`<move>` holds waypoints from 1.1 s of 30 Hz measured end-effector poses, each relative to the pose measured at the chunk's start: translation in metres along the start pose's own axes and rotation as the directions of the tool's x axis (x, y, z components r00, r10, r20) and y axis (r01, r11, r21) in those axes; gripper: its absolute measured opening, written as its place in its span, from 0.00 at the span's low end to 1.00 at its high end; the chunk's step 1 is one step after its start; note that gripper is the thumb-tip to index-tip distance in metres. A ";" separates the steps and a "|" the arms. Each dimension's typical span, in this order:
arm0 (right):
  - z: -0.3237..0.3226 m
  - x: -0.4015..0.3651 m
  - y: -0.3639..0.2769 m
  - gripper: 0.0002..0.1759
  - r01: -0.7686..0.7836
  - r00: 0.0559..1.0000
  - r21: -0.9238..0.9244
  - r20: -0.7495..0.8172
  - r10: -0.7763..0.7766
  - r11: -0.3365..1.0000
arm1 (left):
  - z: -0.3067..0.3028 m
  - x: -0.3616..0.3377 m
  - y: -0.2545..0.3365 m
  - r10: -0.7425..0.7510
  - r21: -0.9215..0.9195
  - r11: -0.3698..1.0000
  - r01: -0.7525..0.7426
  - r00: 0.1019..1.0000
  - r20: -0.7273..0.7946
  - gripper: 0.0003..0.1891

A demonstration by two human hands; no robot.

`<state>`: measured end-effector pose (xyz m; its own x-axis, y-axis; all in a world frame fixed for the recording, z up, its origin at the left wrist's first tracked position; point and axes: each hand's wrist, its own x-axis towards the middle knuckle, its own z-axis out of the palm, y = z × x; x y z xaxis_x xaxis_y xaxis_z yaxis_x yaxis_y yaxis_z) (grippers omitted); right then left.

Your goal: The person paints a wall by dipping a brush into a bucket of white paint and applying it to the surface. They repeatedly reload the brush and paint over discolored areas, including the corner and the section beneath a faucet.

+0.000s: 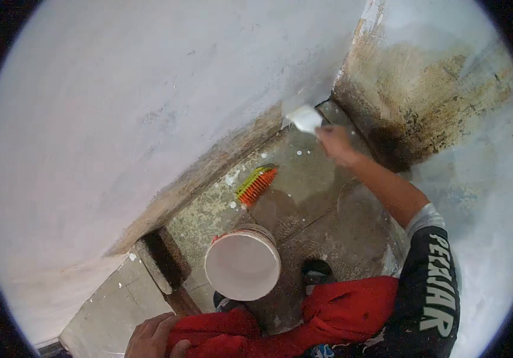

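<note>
A: Hands, pls?

B: R hand (335, 143), right of ctr in upper half: closed round handle of flat white tool (305, 119), prob. a wide brush, bit blurred. L hand (152, 335), bottom left: laid loosely over knee of red trousers (208, 331), thumb apart from fingers. Can't see under palm.

A: Tool where, exactly?

B: Upper ctr, nr foot of pale wall (149, 89), close to corner. Can't tell if touching.

A: Handling?

B: Prob. light, w/ stiff handle; soft, bendy tip if bristle. Likely slippery if wet, not esp. fragile. Best held by handle, close to wide end, for control; avoid pinching tip.

A: Anything else nearby?

B: Yes, orange-bristled scrub brush (257, 186) on floor (340, 221), abt mid-frame. Just below it, white bucket (268, 256), upright, in front of feet. Prob. easier to lift by rim.
</note>
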<state>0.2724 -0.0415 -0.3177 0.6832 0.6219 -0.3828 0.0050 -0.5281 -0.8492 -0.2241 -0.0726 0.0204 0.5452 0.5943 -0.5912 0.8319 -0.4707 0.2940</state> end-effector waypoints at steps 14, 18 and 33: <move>-0.011 -0.006 -0.034 0.13 0.236 0.971 0.368 -0.053 -0.233 0.899 | -0.005 0.009 0.002 0.036 0.015 0.999 -0.036 0.999 0.023 0.21; -0.010 0.007 0.014 0.14 0.056 0.996 0.060 0.068 -0.060 0.997 | -0.003 0.005 0.001 0.046 0.029 0.998 -0.047 0.999 0.028 0.21; -0.082 -0.062 -0.148 0.14 0.311 0.950 0.499 -0.137 -0.280 0.809 | -0.003 0.000 -0.002 0.042 -0.007 0.999 -0.042 0.999 -0.006 0.21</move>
<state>0.2888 -0.0497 -0.1387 0.7478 0.6596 -0.0755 -0.1480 0.0547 -0.9875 -0.2256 -0.0692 0.0219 0.5802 0.5779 -0.5740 0.8090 -0.4907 0.3237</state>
